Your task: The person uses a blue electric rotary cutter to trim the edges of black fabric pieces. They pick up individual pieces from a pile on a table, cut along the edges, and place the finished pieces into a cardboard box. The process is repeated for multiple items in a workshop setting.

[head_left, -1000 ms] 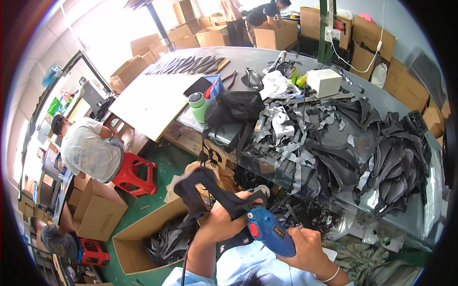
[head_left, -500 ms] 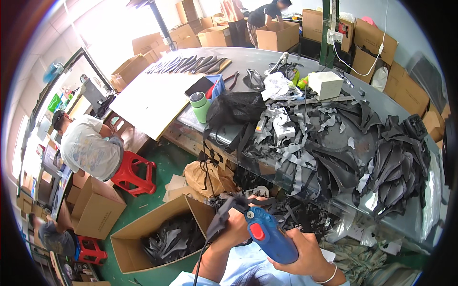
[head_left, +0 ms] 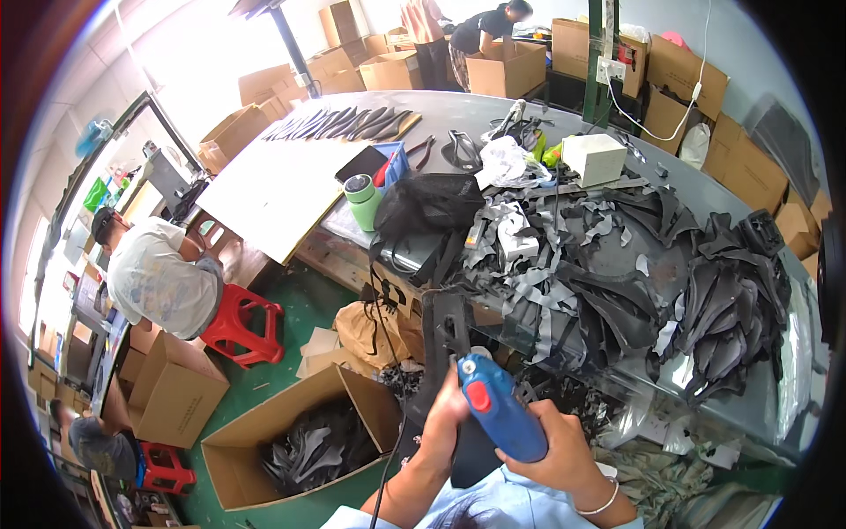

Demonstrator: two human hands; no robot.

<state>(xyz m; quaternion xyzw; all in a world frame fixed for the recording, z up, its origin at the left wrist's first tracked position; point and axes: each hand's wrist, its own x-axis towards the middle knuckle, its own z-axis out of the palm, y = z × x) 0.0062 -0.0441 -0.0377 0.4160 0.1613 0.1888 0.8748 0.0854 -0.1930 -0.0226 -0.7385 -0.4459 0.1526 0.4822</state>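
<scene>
My right hand (head_left: 561, 451) is wrapped around a blue handheld power tool (head_left: 511, 421) with a red button on its top side. The tool's front end points away from me toward the piece, and its working tip is hidden. In my left hand (head_left: 442, 425) is a dark grey foam piece (head_left: 445, 328), long and with a slot in its upper part. It stands up above my fingers, and its lower part hangs down over my lap. My left fingers are slightly blurred and close beside the tool's front.
A cardboard box (head_left: 366, 397) of dark pieces stands at my left. On the table (head_left: 608, 110) lie grey offcuts (head_left: 538, 286), a pile of dark shaped pieces (head_left: 731, 295), a black bag (head_left: 432, 207) and a green bottle (head_left: 362, 204). A black cord (head_left: 398, 441) hangs near my left arm.
The dark foam piece has swung from lying bunched leftward over my left hand to standing upright away from me. The tool has shifted slightly right.
</scene>
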